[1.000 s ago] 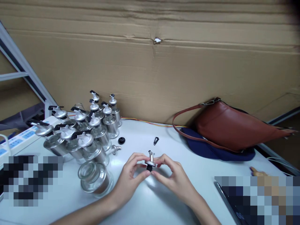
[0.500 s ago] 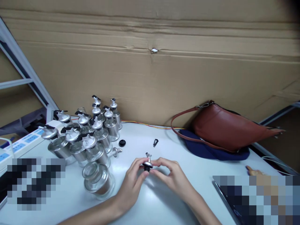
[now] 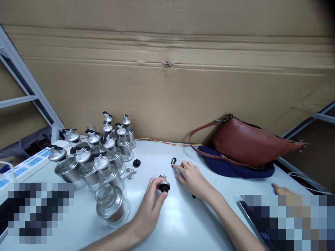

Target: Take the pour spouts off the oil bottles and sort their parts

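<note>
My left hand (image 3: pixel 150 205) pinches a pourer stopper (image 3: pixel 164 187) with a silver cap and black ribbed plug, its spout tilted away and partly behind my fingers. My right hand (image 3: pixel 192 177) stretches over the table, fingers apart. Its index fingertip is at the near end of a small black lever piece (image 3: pixel 173 161), seemingly touching it. Beneath my right wrist a small black part (image 3: pixel 193 196) peeks out, mostly hidden. Left of my left hand stands a glass bottle (image 3: pixel 112 205) without a top. A loose silver spout (image 3: pixel 130 173) and a round black plug (image 3: pixel 136 162) lie beyond it.
Several glass bottles with silver pourers (image 3: pixel 102 164) crowd the left, beside a white power strip (image 3: pixel 32 160). A brown bag (image 3: pixel 243 143) rests on a dark blue cap (image 3: pixel 235 167) at the right. A dark device (image 3: pixel 251 216) lies front right. Cardboard (image 3: pixel 167 101) walls the back.
My right hand has let go of the stopper and moved right and forward to the black lever piece. My left hand keeps the stopper, now tipped. The view has shifted slightly.
</note>
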Available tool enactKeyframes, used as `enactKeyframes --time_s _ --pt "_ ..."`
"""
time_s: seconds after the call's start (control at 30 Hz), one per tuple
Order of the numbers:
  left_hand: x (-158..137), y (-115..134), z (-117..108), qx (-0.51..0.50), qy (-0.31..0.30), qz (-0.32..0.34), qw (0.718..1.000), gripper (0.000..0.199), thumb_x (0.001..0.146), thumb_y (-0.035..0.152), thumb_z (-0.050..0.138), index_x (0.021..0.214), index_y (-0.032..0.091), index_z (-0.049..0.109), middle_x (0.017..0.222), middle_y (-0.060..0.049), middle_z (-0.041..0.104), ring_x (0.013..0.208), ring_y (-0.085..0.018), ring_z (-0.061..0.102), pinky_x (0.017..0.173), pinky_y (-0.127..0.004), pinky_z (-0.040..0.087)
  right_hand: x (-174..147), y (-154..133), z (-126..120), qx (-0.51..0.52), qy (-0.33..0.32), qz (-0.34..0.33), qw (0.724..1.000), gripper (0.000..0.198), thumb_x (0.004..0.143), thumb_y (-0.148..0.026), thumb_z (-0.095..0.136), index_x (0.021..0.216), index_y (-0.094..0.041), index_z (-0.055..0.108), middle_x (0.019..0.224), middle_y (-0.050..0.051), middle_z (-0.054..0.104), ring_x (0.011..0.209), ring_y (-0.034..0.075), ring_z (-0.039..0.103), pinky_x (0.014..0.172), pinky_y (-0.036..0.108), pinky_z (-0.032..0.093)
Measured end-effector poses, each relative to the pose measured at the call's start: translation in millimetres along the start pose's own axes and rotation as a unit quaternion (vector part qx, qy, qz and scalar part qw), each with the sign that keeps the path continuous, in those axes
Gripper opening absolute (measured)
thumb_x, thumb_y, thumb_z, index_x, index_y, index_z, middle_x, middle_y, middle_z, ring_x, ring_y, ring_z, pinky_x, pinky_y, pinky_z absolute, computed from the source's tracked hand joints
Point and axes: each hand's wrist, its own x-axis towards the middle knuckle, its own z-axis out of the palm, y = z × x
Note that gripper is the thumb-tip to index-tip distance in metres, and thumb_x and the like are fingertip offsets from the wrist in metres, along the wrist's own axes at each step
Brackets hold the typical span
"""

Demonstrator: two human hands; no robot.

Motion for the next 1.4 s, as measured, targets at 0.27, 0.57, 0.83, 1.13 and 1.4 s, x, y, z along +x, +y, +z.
enactKeyframes --time_s 0.27,0.57,0.83,1.13,1.4 --pt "9.5 -7.5 2.2 -0.145 0.047 -0.068 0.986 0.031 0.073 0.017 0.066 0.094 0.023 0.044 0.096 -0.001 0.054 0.096 -0.016 0.055 0.089 -0.029 0.04 -7.6 16.3 -3.3 0.105 0.021 0.011 0.994 0.01 0.086 -0.016 0.057 0.081 -0.018 0.065 0.09 0.006 0.061 0.09 0.021 0.055 0.079 0.031 0.04" --pt "12.4 -8.3 1.2 -0.115 0.059 -0.066 0.989 0.025 0.074 0.019 0.065 0.094 0.021 0.049 0.103 -0.004 0.056 0.101 -0.019 0.054 0.088 -0.031 0.04 -6.7 -0.1 -11.0 0.034 -0.022 0.166 0.985 0.012 0.081 -0.023 0.057 0.074 -0.016 0.063 0.086 0.009 0.067 0.08 0.023 0.061 0.067 0.03 0.033" --pt "12.0 -1.4 2.5 -0.127 0.045 -0.106 0.985 0.072 0.075 0.025 0.064 0.134 0.025 0.023 0.106 -0.005 0.056 0.102 -0.019 0.054 0.095 -0.035 0.035 -8.4 -3.8 -9.6 0.065 -0.013 0.162 0.985 0.015 0.075 -0.008 0.052 0.072 -0.016 0.064 0.081 0.009 0.068 0.074 0.02 0.063 0.063 0.026 0.035" --pt "10.7 -5.5 2.9 -0.122 0.019 -0.093 0.988 0.084 0.073 0.023 0.067 0.143 0.024 0.021 0.098 -0.003 0.057 0.096 -0.018 0.053 0.092 -0.034 0.036 -17.0 -21.7 -8.2 0.223 0.112 0.016 0.968 0.007 0.08 -0.016 0.052 0.077 -0.02 0.057 0.074 0.001 0.067 0.07 0.017 0.062 0.067 0.026 0.045" --pt "11.4 -5.1 2.9 -0.135 0.014 -0.087 0.987 0.083 0.07 0.02 0.069 0.141 0.026 0.027 0.09 0.001 0.053 0.091 -0.017 0.052 0.089 -0.033 0.038 -19.9 -25.3 -2.7 0.252 0.194 -0.047 0.947 0.009 0.084 -0.017 0.049 0.078 -0.021 0.053 0.07 0.001 0.062 0.066 0.015 0.059 0.064 0.025 0.046"
